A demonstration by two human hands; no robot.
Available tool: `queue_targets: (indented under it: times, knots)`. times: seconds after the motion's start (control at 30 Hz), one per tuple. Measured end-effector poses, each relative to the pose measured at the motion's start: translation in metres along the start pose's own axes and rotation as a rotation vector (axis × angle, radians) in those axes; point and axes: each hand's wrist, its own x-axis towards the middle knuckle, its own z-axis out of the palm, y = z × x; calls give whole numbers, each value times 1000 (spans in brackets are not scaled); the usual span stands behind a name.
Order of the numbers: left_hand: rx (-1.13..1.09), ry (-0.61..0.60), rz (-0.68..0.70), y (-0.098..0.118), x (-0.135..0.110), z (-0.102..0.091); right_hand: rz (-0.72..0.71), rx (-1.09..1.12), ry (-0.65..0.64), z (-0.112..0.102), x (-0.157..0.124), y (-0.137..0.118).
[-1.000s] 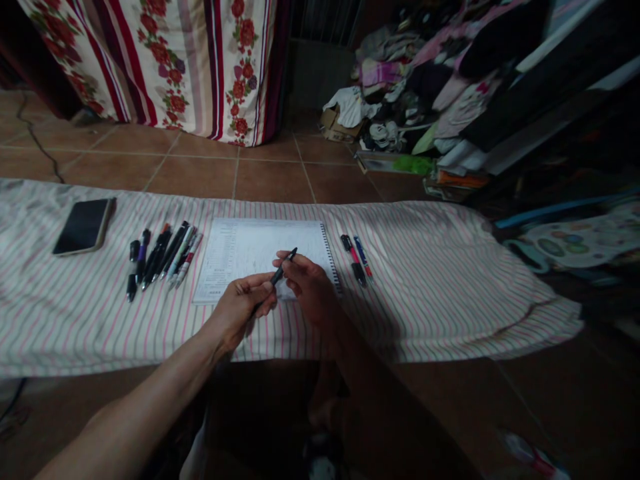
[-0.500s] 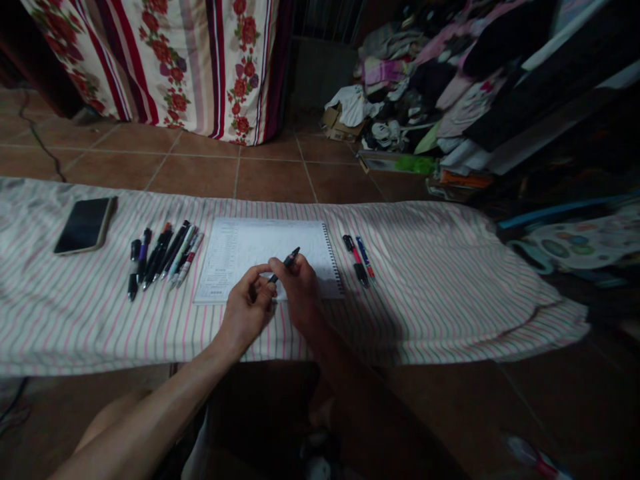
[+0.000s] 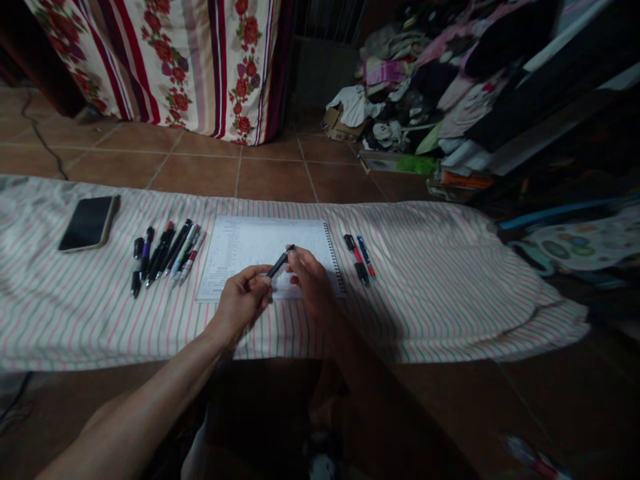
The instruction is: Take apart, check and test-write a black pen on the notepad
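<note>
Black tubular pen [image 3: 277, 265] — left fingers [image 3: 254, 271], right fingers [image 3: 301, 261] pinching opposite ends, rumpled striped cloth [image 3: 440, 287]

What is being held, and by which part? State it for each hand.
A dark pen: the left hand grips its near end; the right hand is at its far end, grip unclear.

Left hand [image 3: 243, 293]: thumb and bent fingers drawn together in pinch, tips pointing toward right hand. Right hand [image 3: 311, 272]: just beside left hand, slightly farther from body, fingers curled, tips gathered on side facing left hand. Small gap between hands. Left forearm [image 3: 167, 380]: bare, slanting back and outward from hand. Right forearm [image 3: 367, 370]: behind right hand, mirrored slant, deep in shadow.
</note>
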Motion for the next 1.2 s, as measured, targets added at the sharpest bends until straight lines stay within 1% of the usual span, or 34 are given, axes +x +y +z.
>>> queue_targets:
  times: [0.07, 0.13, 0.2, 0.27, 0.33, 0.4, 0.53, 0.6, 0.67, 0.77, 0.93, 1.0, 1.1, 1.2]
  knots:
    - [-37, -23, -37, -1, -1, -1, 9, 43, -103, -5, 2, 1]
    - [-63, -38, -72, -4, -2, -1, 29, 88, -138, -7, 3, 3]
    - [-54, -46, -68, -7, -3, -1, 29, 110, -100, -7, 3, 7]
    - [-37, -51, -23, -9, -3, -1, 12, 116, -59, -5, 3, 9]
    - [-18, -50, 20, -10, -3, 0, -12, 116, -36, -2, 2, 10]
    - [2, -45, 32, -10, -4, 1, -41, 109, -24, 0, 1, 10]
    - [-17, 0, -14, -10, -5, 4, -91, 17, 30, 6, -1, 10]
    - [-46, 30, -44, -10, -5, 5, -67, -45, 82, 10, -1, 11]
    - [-74, 46, -72, -10, -5, 5, -36, -64, 106, 11, -1, 12]
    - [-108, 33, -96, -7, -3, 4, -19, -17, 54, 9, 0, 12]
    - [-160, -16, -173, -1, -2, -1, 26, 84, -125, -4, 1, 4]
    - [-182, -54, -171, 0, -2, -2, 40, 114, -177, -7, 2, 1]
    - [-185, -98, -140, -1, -3, -2, 65, 137, -174, -8, 4, 2]
    - [-152, -87, -130, -3, -4, -1, 36, 168, -121, -4, 8, 9]
